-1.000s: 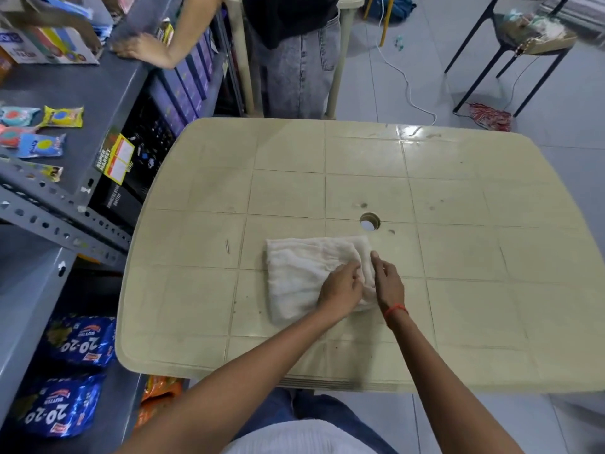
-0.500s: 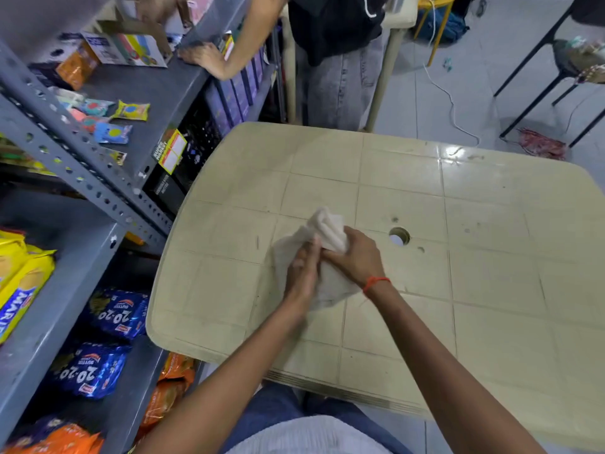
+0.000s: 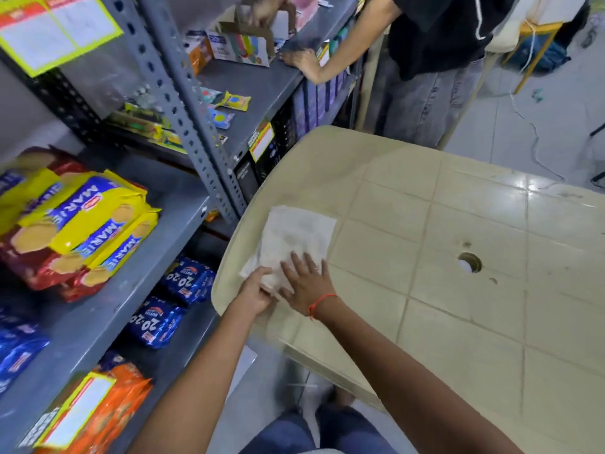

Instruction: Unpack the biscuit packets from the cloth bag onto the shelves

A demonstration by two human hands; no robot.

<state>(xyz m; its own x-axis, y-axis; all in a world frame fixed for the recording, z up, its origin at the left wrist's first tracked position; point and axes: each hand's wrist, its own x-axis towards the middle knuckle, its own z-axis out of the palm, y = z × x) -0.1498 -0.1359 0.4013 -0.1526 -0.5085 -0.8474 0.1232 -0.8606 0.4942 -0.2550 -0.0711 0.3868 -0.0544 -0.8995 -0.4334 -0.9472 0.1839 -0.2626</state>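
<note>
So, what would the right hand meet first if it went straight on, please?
Flat on the folded white cloth bag, the right hand would likely cross more cloth, then bare beige plastic table.

— What is the person wearing?
— Blue jeans (image 3: 288, 432) and a white top (image 3: 322, 451); both forearms (image 3: 203, 371) are bare.
— Anything at the wrists?
— A red thread band (image 3: 320, 302) circles the right hand's (image 3: 306, 283) wrist.

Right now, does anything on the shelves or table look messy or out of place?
The yellow Marie packets lie in a tilted heap over red packets on the shelf, not lined up. Small sachets are strewn loose on the shelf above. The cloth bag lies flat on the table.
</note>
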